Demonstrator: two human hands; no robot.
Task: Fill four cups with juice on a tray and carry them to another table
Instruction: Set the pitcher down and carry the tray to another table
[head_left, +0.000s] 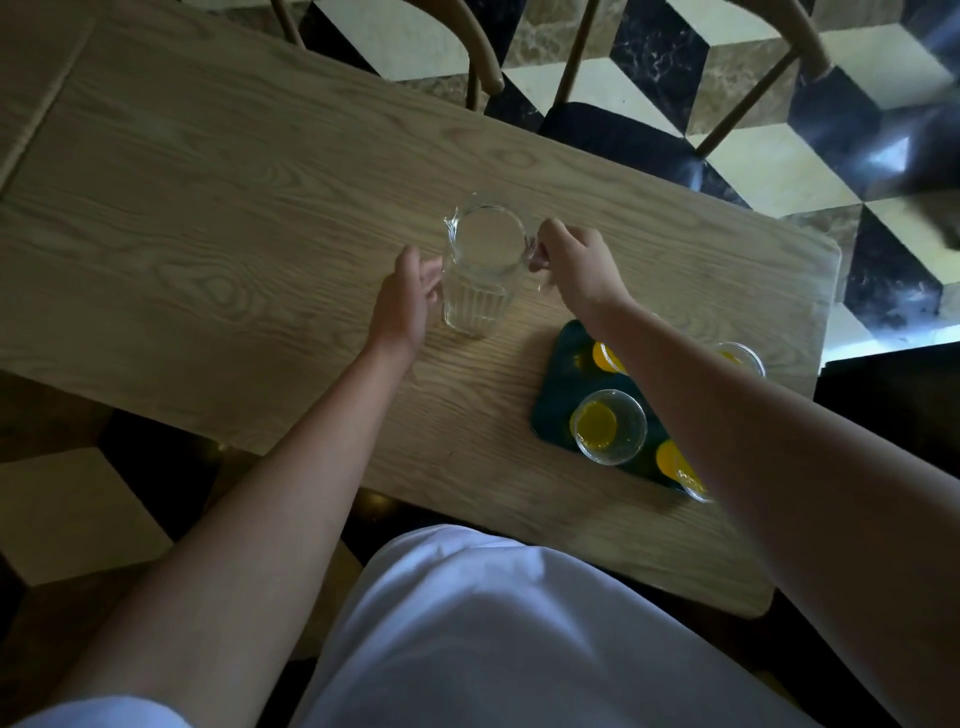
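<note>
An empty clear glass pitcher (480, 270) stands upright on the wooden table (208, 218). My right hand (576, 265) is closed on its handle at the right. My left hand (408, 301) rests open against the pitcher's left side. To the right, a dark green tray (558, 384) carries clear cups of orange juice: one cup (608, 426) in full view, two more (605, 357) (678, 470) partly hidden under my right forearm, and another (740, 358) at the tray's far side.
Wooden chairs (613, 119) with dark seats stand along the table's far edge. The table's right end (826, 312) lies just beyond the tray. A checkered floor (769, 171) surrounds the table. My white clothing (493, 623) fills the bottom of the view.
</note>
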